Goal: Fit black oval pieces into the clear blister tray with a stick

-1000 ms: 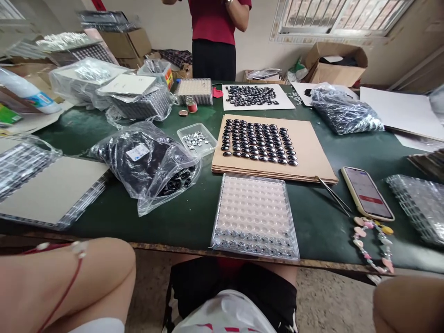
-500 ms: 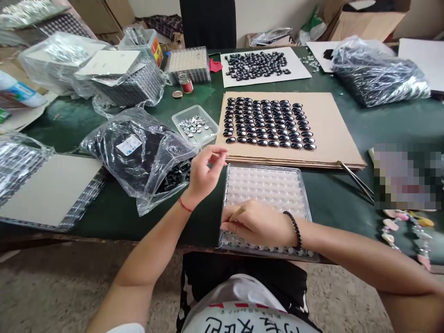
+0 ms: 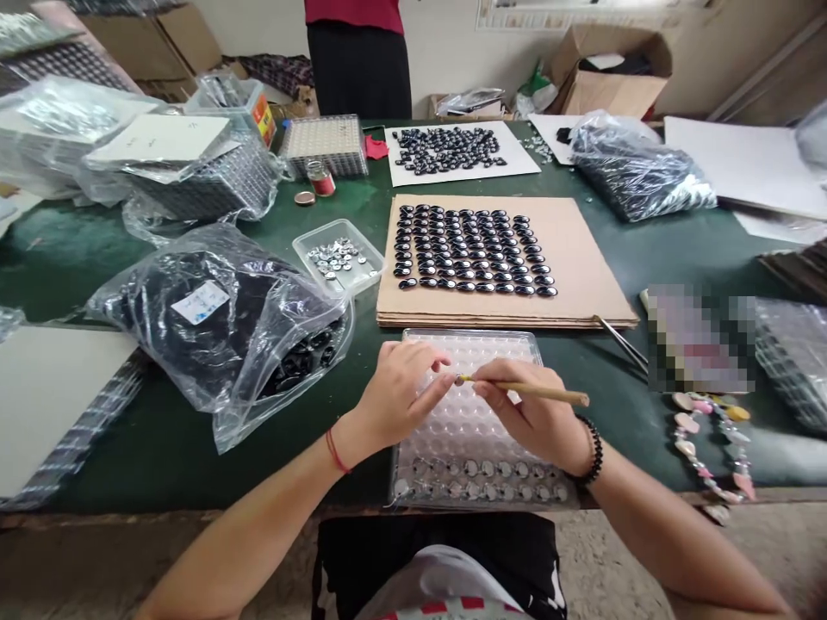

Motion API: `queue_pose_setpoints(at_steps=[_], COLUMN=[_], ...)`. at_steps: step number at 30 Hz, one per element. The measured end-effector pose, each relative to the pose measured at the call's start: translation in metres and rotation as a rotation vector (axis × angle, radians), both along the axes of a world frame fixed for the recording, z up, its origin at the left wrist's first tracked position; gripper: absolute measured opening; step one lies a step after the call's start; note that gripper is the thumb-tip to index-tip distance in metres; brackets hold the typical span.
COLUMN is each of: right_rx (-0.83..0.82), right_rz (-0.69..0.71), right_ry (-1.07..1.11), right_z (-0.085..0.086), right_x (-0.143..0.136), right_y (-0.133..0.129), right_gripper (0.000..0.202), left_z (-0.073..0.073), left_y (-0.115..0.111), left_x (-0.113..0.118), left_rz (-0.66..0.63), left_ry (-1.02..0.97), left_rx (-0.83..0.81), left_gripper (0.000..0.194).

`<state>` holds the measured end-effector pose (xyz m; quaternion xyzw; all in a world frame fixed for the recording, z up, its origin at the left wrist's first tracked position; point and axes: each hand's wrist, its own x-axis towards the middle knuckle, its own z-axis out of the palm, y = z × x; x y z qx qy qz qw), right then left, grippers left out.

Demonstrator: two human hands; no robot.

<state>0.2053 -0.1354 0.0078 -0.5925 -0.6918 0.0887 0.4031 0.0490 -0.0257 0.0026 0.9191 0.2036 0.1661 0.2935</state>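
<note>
My right hand [image 3: 539, 422] is closed around a thin wooden stick [image 3: 543, 393], its blunt end pointing right. At the stick's yellowish tip sits a small shiny metal piece [image 3: 459, 379], too small to make out fully. My left hand [image 3: 404, 387] is beside that tip, thumb and forefinger reaching to it with a gap between them. Whether they touch the piece cannot be told. Both hands are over a clear plastic tray [image 3: 471, 435] with rows of round hollows. Round clear-and-silver pieces [image 3: 504, 491] fill its near rows.
Black glossy oval pieces [image 3: 478, 250] lie in rows on stacked cardboard [image 3: 581, 275]. Left are a small clear box [image 3: 339, 258] of metal bits and a plastic bag [image 3: 220, 319] of black pieces. Tweezers [image 3: 620, 343] and a bead string [image 3: 688, 443] lie right. A person [image 3: 358, 60] stands behind the table.
My left hand has opened from a pinch and moved toward the tray's middle. My right hand has risen from the tray's near part, bringing the stick tip beside it. The view has shifted.
</note>
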Motion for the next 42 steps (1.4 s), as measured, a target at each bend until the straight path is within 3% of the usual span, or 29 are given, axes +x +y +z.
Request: queue_pose_setpoints(at_steps=[6,11,14,20,23,26,28,32,34,36,39,42], right_rx=[0.067,0.108,0.117,0.090,0.123,0.139,0.141,0.158,0.177,0.189,0.203,0.200], right_rz=[0.073,0.055,0.027,-0.075,-0.107,-0.123,-0.091,0.045,0.061,0.030,-0.026,-0.028], right_ry=[-0.028,-0.049,-0.026,0.002,0.100,0.258,0.330,0.388,0.412,0.452,0.479,0.443], right_z=[-0.007,-0.009,-0.011,-0.013,-0.012,-0.010,-0.009,-0.009,-0.010,-0.010,-0.010,-0.009], right_x=[-0.003,-0.004,-0.004,-0.003,-0.001,-0.001,-0.001,-0.003,-0.003,-0.002,0.000,0.001], right_y=[-0.009,-0.008,-0.008,-0.003,-0.003,-0.005,-0.008,-0.009,-0.009,-0.009,-0.009,-0.009], right_gripper=[0.004,0.003,0.006,0.013,0.010,0.004,0.001,0.004,0.003,0.003,0.004,0.004], left_z=[-0.005,-0.010,-0.011,-0.004,-0.002,-0.002,-0.004,-0.010,-0.011,-0.010,-0.004,0.005], left_y=[-0.006,-0.009,-0.008,-0.002,0.003,0.003,0.000,-0.010,-0.011,-0.003,0.030,0.072], left_x=[0.003,0.004,0.005,0.001,-0.001,0.001,0.003,0.007,0.005,0.002,-0.002,-0.002], left_rz=[-0.070,-0.051,-0.018,0.180,0.289,0.189,0.110,0.123,0.146,0.175,0.315,0.582], left_ry=[0.036,0.030,0.011,-0.014,-0.145,-0.220,-0.197,-0.242,-0.255,-0.243,-0.264,-0.238], left_rx=[0.042,0.137,0.080,-0.213,-0.409,-0.795,-1.008,-1.210,-1.156,-0.946,-0.362,0.203], left_gripper=[0.028,0.027,0.028,0.028,0.030,0.031,0.043,0.040,0.037,0.033,0.024,0.027])
